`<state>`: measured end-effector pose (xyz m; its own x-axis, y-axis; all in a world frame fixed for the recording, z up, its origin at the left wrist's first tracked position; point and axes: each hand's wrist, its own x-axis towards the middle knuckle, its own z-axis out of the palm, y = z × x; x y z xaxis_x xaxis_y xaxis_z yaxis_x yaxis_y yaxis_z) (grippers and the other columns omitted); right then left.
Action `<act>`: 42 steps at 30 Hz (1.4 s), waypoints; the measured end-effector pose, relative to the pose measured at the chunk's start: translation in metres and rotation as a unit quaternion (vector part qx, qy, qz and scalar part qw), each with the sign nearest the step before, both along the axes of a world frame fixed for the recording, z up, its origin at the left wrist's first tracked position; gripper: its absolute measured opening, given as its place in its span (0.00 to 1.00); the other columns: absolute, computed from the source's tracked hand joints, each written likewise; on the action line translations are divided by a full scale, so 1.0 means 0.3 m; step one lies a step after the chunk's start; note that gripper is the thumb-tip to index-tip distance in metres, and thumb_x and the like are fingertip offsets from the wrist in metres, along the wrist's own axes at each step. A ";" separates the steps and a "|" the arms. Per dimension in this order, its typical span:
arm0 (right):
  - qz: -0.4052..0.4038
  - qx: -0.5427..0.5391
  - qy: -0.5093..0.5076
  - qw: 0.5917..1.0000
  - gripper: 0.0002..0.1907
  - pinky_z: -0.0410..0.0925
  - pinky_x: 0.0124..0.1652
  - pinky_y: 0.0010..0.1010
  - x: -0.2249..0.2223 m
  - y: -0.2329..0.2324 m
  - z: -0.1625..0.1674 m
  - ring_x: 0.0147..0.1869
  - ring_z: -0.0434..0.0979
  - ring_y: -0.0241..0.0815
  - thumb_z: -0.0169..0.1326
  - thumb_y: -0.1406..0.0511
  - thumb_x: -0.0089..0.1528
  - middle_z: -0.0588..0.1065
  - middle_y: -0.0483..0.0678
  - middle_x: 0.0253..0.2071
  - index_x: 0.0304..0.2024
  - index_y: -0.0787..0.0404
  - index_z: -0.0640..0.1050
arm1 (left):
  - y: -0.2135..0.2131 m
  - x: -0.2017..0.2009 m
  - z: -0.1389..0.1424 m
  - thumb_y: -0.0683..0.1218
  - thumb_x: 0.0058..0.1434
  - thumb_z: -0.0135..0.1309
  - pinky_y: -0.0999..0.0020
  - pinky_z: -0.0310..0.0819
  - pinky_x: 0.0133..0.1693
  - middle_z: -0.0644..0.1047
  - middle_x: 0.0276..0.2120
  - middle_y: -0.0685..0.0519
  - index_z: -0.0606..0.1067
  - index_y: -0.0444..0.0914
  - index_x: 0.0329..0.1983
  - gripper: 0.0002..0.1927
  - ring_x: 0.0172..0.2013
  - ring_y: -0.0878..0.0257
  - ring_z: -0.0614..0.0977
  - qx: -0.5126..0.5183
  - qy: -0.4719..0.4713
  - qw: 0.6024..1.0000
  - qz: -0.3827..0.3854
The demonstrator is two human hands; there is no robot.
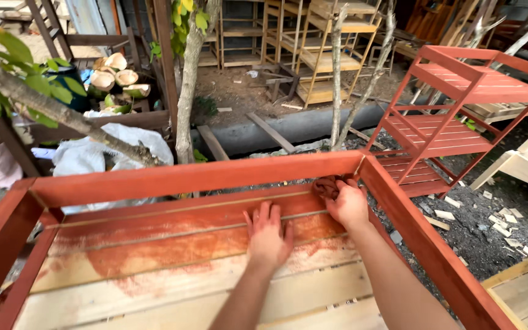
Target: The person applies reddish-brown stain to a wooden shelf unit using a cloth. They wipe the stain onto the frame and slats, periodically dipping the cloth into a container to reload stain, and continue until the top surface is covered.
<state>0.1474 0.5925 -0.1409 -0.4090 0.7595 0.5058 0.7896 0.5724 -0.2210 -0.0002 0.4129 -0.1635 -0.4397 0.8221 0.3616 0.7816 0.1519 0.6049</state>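
A wooden slatted shelf top point(172, 256) with a raised frame point(197, 175) fills the lower view. Its far slats and frame are stained red-brown, while the near slats are bare pale wood with smeared stain. My left hand point(268, 235) lies flat on a stained slat, fingers spread, holding nothing. Just to its right, my right hand point(348, 205) grips a stain-soaked rag point(327, 185) and presses it against the far slat near the right corner of the frame.
A finished red shelf rack point(453, 116) stands at right, with bare wooden racks point(325, 55) behind. Thin tree trunks point(186, 98) rise beyond the frame. A white sack point(102, 153) and coconut husks point(117, 76) lie at left. Wood scraps litter the dark ground point(490, 226).
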 end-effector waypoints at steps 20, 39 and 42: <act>-0.105 0.058 0.005 0.993 0.11 0.67 0.54 0.49 -0.097 0.052 -0.050 0.52 0.75 0.59 0.61 0.57 0.59 0.80 0.50 0.47 0.39 0.55 0.82 | 0.032 -0.038 -0.036 0.48 0.63 0.47 0.41 0.38 0.71 0.56 0.72 0.42 0.62 0.32 0.64 0.28 0.71 0.46 0.58 0.034 -0.053 0.998 -0.009; -0.092 -0.012 -0.022 0.995 0.14 0.70 0.52 0.51 0.042 -0.012 -0.062 0.53 0.76 0.62 0.60 0.62 0.51 0.78 0.51 0.48 0.41 0.54 0.80 | -0.006 -0.050 -0.089 0.40 0.64 0.46 0.44 0.50 0.68 0.59 0.68 0.33 0.56 0.30 0.68 0.29 0.68 0.35 0.60 0.197 -0.148 0.969 -0.004; -0.031 0.038 0.045 0.998 0.11 0.69 0.52 0.52 -0.016 -0.090 -0.057 0.53 0.77 0.60 0.58 0.61 0.56 0.78 0.52 0.52 0.41 0.53 0.80 | -0.021 -0.085 -0.096 0.42 0.66 0.46 0.46 0.47 0.70 0.62 0.69 0.36 0.63 0.32 0.65 0.23 0.71 0.39 0.59 0.213 -0.180 0.960 0.017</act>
